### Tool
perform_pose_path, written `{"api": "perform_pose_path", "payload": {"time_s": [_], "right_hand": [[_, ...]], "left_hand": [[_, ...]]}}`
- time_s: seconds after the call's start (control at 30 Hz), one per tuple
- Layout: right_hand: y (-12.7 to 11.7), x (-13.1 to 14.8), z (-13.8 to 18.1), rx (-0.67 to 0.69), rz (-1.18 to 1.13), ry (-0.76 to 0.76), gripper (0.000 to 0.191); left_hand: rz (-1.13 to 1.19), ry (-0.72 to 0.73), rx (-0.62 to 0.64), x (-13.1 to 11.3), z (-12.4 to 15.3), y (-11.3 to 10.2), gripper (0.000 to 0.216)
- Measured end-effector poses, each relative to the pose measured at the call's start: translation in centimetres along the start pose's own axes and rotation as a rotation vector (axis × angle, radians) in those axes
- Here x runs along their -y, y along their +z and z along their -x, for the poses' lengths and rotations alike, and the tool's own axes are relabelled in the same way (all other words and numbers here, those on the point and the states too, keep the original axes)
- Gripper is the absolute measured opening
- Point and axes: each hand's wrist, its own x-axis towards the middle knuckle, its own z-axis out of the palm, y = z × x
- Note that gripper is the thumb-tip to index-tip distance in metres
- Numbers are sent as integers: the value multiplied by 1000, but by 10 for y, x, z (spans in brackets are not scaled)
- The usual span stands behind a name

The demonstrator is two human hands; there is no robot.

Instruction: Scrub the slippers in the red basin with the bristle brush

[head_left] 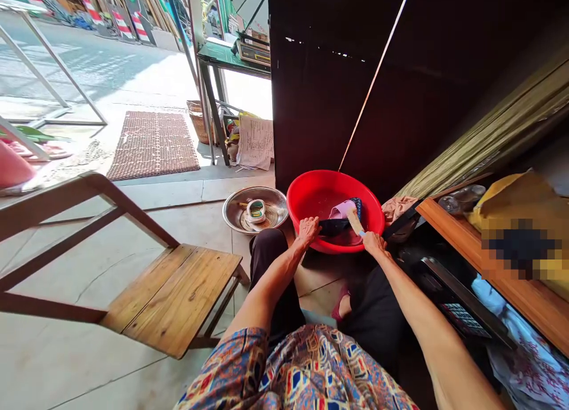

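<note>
A red basin (306, 191) stands on the floor between my knees and the dark panel. My left hand (309, 229) is closed at its near left rim, gripping one end of a black slipper (333, 226). My right hand (374, 243) is wrapped round the pale handle of a scrubbing brush (355, 220), whose head reaches over the basin beside the slipper. Just behind these lies a pink piece (342, 210), which looks like a slipper strap, with a dark dotted part next to it. My fingers partly hide what they hold.
Left of the basin sits a metal bowl (229, 211) with a small white container (255, 211) inside. A wooden folding chair (173, 291) stands at my left. On my right is a wooden board edge (489, 268) with bags around it. Behind rises a dark panel (333, 102).
</note>
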Motion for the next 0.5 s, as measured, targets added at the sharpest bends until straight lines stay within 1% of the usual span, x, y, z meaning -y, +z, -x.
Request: {"api": "perform_pose_path", "payload": {"time_s": [0.03, 0.1, 0.17, 0.2, 0.27, 0.33, 0.37, 0.43, 0.5], "right_hand": [[-2, 1, 2, -5, -7, -26, 54], [-1, 5, 8, -11, -30, -145, 52], [3, 7, 15, -8, -43, -229, 48], [5, 6, 17, -8, -43, -229, 48], [8, 0, 20, -12, -37, -149, 51], [8, -9, 20, -12, -40, -55, 55], [9, -13, 20, -10, -48, -37, 56], [10, -18, 23, -3, -72, -39, 58], [13, -21, 30, 0, -105, -79, 57]], "left_hand": [[-28, -7, -25, 0, 1, 1, 39], [-97, -46, -65, -1, 3, 2, 48], [-145, -72, -61, 0, 3, 4, 53], [-150, -71, -41, 0, 4, 4, 51], [-138, -47, 1, -1, 5, 4, 47], [-118, -40, 8, -4, 9, 3, 44], [-103, -40, 4, -5, 12, 3, 45], [-63, -24, 5, -9, 18, 0, 46], [-31, 18, 22, -15, 26, -4, 44]]}}
